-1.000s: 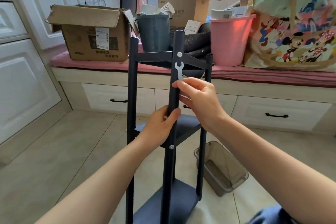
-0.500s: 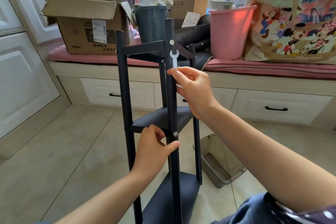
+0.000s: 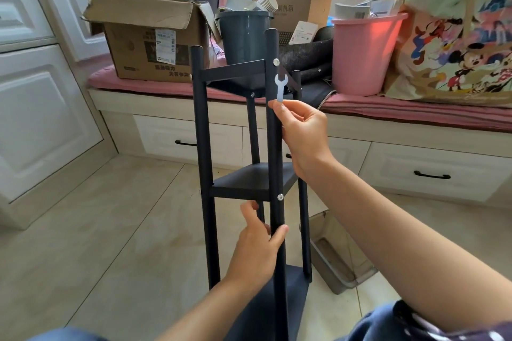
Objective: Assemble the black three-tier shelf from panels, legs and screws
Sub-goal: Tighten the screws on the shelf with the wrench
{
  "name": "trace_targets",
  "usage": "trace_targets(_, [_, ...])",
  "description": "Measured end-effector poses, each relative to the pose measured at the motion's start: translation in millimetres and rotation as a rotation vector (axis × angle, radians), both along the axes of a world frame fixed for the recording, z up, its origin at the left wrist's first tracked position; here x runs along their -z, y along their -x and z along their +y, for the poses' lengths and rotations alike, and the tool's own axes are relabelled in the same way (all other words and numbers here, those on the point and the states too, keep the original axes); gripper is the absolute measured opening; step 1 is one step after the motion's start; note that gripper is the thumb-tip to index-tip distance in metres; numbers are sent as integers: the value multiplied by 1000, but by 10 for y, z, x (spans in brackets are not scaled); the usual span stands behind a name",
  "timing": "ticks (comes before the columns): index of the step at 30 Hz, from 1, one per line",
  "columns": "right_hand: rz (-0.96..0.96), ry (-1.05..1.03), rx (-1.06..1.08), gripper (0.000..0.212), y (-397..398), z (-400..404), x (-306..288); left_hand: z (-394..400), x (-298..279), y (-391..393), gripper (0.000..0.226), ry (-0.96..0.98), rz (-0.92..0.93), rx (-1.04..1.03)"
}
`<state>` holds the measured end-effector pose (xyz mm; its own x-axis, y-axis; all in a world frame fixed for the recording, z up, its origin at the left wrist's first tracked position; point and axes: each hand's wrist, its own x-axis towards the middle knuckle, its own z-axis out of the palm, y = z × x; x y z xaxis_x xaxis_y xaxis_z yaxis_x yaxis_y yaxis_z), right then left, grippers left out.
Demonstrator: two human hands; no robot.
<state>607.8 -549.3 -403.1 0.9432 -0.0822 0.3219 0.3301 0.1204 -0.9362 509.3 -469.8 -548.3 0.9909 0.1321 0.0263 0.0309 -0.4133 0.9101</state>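
Observation:
The black three-tier shelf (image 3: 250, 183) stands upright on the tiled floor right in front of me, its triangular panels joined to round legs. My left hand (image 3: 256, 246) grips the nearest leg (image 3: 274, 147) just below the middle panel's silver screw (image 3: 280, 197). My right hand (image 3: 302, 130) pinches a small white plastic wrench (image 3: 281, 87), whose open jaw points up a little below the top panel's screw (image 3: 275, 62) on the same leg.
A clear plastic bin (image 3: 336, 260) lies on the floor right of the shelf. Behind runs a window seat with a pink cushion (image 3: 415, 108), carrying a cardboard box (image 3: 149, 41), a dark bucket (image 3: 243, 36), a pink bucket (image 3: 365, 52) and a cartoon-print bag (image 3: 457, 36). White cabinets stand on the left.
My left hand has slid down the near leg from above the middle panel to below it. The shelf has turned a little. My right hand still holds the wrench under the top screw.

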Motion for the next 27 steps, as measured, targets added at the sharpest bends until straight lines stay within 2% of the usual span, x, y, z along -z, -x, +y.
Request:
trace_targets(3, [21, -38, -11, 15, 4, 34, -1, -142, 115, 7, 22, 236, 75, -47])
trace_targets(4, [28, -45, -19, 15, 2, 36, 1, -178, 162, 4, 20, 292, 74, -66])
trace_targets(6, [53, -56, -42, 13, -1, 29, 11, -205, 242, -16, 32, 352, 35, -88])
trace_targets(9, [112, -48, -75, 7, -34, -31, 56, -196, 326, -67, 46, 342, -91, -149])
trace_targets(13, [167, 38, -72, 15, -112, -238, 217, -148, 398, -174, 44, 349, -210, -253])
trace_targets(16, [203, 161, -85, 11, -108, -424, 484, -110, 423, -245, 41, 334, -250, -276])
trace_targets(19, [230, 291, -116, 16, -28, -528, 816, -90, 427, -296, 43, 307, -270, -271])
trace_targets(24, [233, 316, -199, 16, 232, -559, 1252, -46, 403, -374, 37, 291, -253, -215])
trace_targets(27, [206, 315, -210, 16, 379, -505, 1434, -45, 378, -359, 24, 272, -291, -208])
